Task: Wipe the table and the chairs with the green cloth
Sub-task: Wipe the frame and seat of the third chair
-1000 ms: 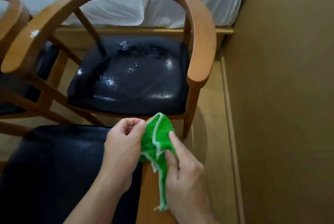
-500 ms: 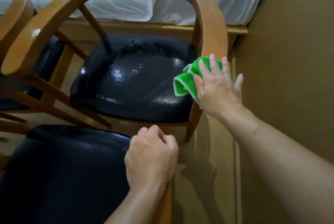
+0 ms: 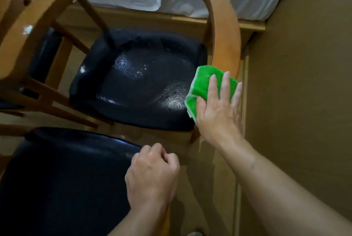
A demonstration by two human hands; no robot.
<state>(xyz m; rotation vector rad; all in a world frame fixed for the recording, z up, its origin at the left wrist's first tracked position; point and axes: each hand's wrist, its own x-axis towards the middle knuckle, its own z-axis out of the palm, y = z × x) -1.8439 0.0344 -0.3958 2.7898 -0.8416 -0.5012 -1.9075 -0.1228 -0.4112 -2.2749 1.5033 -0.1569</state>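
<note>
The right hand [image 3: 219, 106] presses the green cloth [image 3: 207, 85] on the far chair's armrest [image 3: 225, 45] — the wall [image 3: 304, 92] crowds close at 3 o'clock. Open room lies at 9 o'clock over the black seat [image 3: 137, 83] — the near chair [image 3: 57, 182] blocks 7 o'clock.

My right hand [image 3: 217, 106] is stretched forward on a nearly straight bare arm, palm down, with its fingers [image 3: 225, 83] straight and slightly spread, pressing flat. My left hand [image 3: 152, 174] sits lower and closer to me, knuckles up, its fingers curled into a loose fist, forearm angling in from the bottom edge.
</note>
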